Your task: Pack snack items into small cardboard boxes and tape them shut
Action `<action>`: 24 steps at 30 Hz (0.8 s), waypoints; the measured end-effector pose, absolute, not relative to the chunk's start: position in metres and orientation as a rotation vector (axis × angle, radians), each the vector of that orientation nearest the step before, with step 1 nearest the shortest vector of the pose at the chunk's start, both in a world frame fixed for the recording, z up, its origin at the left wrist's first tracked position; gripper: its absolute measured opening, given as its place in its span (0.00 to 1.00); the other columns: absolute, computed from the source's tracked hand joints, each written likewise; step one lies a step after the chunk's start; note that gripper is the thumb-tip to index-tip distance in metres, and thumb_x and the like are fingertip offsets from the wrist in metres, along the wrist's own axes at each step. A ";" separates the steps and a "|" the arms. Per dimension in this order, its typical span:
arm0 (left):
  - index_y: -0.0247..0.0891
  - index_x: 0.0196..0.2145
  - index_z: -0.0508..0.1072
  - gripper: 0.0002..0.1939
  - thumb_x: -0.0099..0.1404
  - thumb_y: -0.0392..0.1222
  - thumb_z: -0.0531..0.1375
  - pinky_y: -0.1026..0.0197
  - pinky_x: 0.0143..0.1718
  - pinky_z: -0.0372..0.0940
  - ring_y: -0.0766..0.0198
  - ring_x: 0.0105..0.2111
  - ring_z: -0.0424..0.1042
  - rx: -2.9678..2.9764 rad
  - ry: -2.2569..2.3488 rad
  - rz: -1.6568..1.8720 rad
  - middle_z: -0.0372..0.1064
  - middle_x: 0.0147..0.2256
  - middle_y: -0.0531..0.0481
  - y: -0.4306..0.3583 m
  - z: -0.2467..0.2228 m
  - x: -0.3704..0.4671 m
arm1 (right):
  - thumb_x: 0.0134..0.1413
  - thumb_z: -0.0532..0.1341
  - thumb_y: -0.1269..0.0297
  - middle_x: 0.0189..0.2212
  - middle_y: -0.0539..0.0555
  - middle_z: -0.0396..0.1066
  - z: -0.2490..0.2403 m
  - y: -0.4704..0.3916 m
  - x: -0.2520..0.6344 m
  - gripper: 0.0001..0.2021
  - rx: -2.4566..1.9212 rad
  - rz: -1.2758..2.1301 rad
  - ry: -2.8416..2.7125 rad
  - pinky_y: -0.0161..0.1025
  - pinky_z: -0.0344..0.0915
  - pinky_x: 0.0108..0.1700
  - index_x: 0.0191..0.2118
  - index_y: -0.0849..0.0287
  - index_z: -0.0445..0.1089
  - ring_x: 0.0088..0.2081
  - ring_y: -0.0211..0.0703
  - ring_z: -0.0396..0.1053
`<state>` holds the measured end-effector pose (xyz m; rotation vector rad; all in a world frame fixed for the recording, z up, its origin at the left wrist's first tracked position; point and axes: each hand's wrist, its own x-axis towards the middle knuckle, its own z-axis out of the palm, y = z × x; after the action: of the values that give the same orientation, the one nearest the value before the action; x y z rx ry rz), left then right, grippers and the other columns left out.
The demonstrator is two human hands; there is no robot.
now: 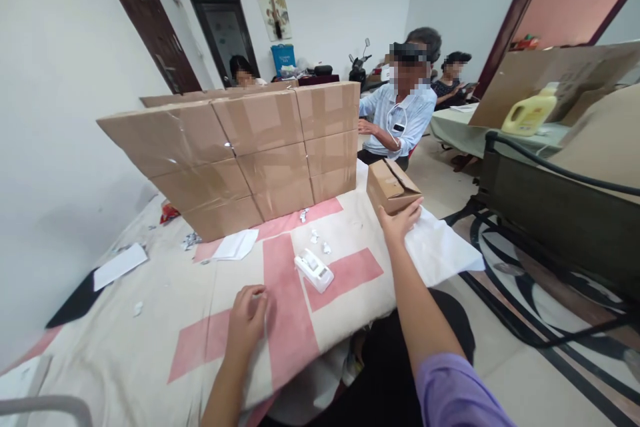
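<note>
At the table's right side, my right hand (401, 219) grips the near end of a small brown cardboard box (383, 188). A dark gap runs between the flaps on its top. My left hand (249, 313) hovers at or just above the patterned tablecloth (235, 340), fingers curled toward the thumb, with nothing visible in them. Between my hands lies a small white device (314, 270) that looks like a tape dispenser. Crumpled white bits (327, 248) are scattered beyond it. Past these stands a wall of stacked, taped cardboard boxes (273, 180).
White sheets (443, 247) lie under and beside the small box. A folded paper (236, 245) sits before the stack. Across the table is a person in a light blue shirt (395, 110). A dark folding frame (530, 213) stands at right, near a yellow jug (530, 110).
</note>
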<state>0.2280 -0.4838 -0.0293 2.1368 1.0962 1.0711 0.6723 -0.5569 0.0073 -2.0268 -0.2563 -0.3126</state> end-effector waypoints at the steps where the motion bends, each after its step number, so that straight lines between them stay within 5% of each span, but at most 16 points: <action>1: 0.40 0.40 0.75 0.13 0.67 0.51 0.57 0.50 0.49 0.69 0.52 0.44 0.74 2.124 1.088 1.052 0.75 0.41 0.43 -0.484 -0.029 0.229 | 0.44 0.68 0.47 0.71 0.78 0.40 0.006 -0.556 0.673 0.64 -2.033 -0.313 -0.261 0.69 0.53 0.66 0.75 0.66 0.26 0.71 0.73 0.43; 14: 0.42 0.40 0.75 0.14 0.70 0.51 0.55 0.49 0.50 0.69 0.51 0.45 0.74 2.160 1.002 0.847 0.75 0.41 0.43 -0.493 -0.022 0.235 | 0.44 0.67 0.46 0.70 0.80 0.41 0.010 -0.518 0.728 0.64 -2.084 -0.295 -0.341 0.69 0.54 0.65 0.75 0.67 0.26 0.69 0.79 0.46; 24: 0.43 0.38 0.75 0.15 0.69 0.54 0.55 0.51 0.47 0.69 0.51 0.42 0.75 1.894 0.955 0.814 0.76 0.40 0.44 -0.496 -0.013 0.250 | 0.32 0.70 0.35 0.68 0.83 0.46 0.003 -0.477 0.774 0.72 -2.033 -0.332 -0.380 0.69 0.57 0.63 0.75 0.68 0.32 0.69 0.83 0.50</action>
<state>0.2497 -0.4956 -0.0134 1.8944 0.9552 0.8136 0.7743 -0.4768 0.0032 -2.0332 -0.3795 -0.3322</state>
